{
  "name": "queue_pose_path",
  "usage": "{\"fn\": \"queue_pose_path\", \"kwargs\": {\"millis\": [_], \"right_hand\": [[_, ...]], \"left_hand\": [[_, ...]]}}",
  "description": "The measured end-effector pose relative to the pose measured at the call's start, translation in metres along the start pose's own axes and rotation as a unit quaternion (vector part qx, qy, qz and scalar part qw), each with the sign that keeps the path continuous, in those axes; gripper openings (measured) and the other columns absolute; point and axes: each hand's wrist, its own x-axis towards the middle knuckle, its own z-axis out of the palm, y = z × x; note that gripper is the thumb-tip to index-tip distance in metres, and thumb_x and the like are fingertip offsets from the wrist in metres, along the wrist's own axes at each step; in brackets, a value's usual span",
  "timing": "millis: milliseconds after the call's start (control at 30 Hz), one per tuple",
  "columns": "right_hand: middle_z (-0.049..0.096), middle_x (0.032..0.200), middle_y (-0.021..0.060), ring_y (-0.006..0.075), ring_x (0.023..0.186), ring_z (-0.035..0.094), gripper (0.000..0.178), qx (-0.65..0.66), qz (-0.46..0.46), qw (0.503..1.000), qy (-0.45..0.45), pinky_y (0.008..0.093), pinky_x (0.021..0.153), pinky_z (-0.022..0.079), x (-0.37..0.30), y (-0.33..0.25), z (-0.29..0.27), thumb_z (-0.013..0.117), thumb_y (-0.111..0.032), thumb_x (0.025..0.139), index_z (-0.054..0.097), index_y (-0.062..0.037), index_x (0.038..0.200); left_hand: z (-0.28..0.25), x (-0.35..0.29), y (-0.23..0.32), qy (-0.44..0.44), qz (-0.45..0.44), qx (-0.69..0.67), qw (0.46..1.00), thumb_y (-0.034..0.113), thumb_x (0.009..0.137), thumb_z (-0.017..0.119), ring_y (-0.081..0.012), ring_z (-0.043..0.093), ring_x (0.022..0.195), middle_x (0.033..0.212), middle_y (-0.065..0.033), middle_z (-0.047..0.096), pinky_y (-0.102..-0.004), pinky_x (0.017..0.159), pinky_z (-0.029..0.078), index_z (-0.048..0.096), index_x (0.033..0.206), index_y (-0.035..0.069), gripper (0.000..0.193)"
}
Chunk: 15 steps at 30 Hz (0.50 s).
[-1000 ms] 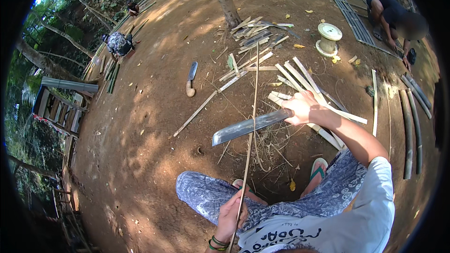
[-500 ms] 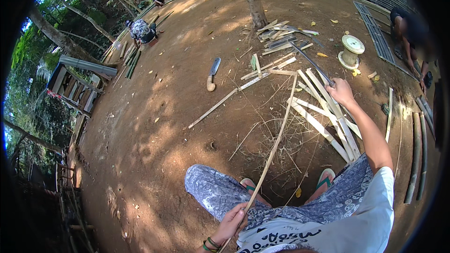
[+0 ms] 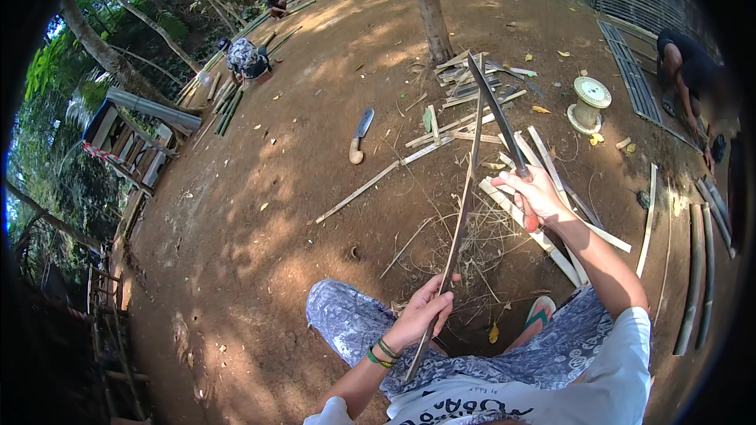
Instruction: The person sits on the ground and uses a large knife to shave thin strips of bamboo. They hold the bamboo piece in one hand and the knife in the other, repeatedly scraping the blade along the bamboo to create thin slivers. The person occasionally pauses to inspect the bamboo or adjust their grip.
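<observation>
Sun-dappled brown ground (image 3: 260,228) spreads all around, with a tree trunk (image 3: 433,24) standing well beyond both hands and a crouching co-worker in dark clothes (image 3: 689,67) at the far right, well apart from the right fingers. The left fingers (image 3: 443,299) are curled around a long, thin wooden strip (image 3: 462,212), gripping it near its lower end; from them it runs up and slightly right, with a short length sticking out below. The right fingers (image 3: 516,181) are closed on the handle of a long-bladed machete (image 3: 497,112), the blade pointing up and leftward from them and overlapping the strip's upper end in view; whether the two touch, I cannot tell. A reddish handle end shows just below this grip. Pale split pieces (image 3: 539,240) lie on the ground under and around the right fingers. Up and left of the left fingers, well apart, rests a wooden-handled knife (image 3: 362,134). Beyond the right fingers, further right, stands a cream spool (image 3: 587,106).
</observation>
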Motion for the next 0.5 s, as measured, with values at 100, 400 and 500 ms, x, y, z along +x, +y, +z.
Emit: {"fn": "queue_pose_path", "kwargs": {"millis": [100,400,500], "right_hand": [[0.073,0.099,0.0118,0.0040,0.057,0.049,0.021,0.046,0.017,0.999,0.012,0.0197,0.049,0.040,-0.010,-0.006,0.011,0.074,-0.019,0.093,0.062,-0.0022,0.096],[0.074,0.104,0.0135,0.0052,0.058,0.048,0.025,0.142,0.002,0.989,0.047,0.0219,0.052,0.042,-0.011,0.011,0.017,0.076,-0.010,0.088,0.052,-0.0092,0.085],[0.073,0.107,0.0139,0.0054,0.058,0.048,0.025,0.119,0.009,0.992,0.035,0.0220,0.052,0.043,-0.018,0.009,0.026,0.076,-0.012,0.089,0.052,-0.0094,0.086]], "left_hand": [[0.014,0.015,-0.005,-0.056,-0.015,0.021,0.998,0.020,0.107,0.050,-0.0041,0.046,0.047,0.065,0.0041,0.047,-0.0190,0.045,0.038,0.039,0.146,0.004,0.044],[0.004,0.035,0.001,-0.030,-0.001,0.065,0.997,0.031,0.107,0.050,-0.0067,0.058,0.069,0.085,0.0002,0.056,-0.0220,0.060,0.048,0.043,0.143,0.006,0.044],[0.018,0.054,0.024,-0.008,-0.025,-0.004,1.000,0.039,0.109,0.043,-0.0068,0.057,0.070,0.085,0.0009,0.055,-0.0221,0.060,0.048,0.051,0.133,0.006,0.041]]}}
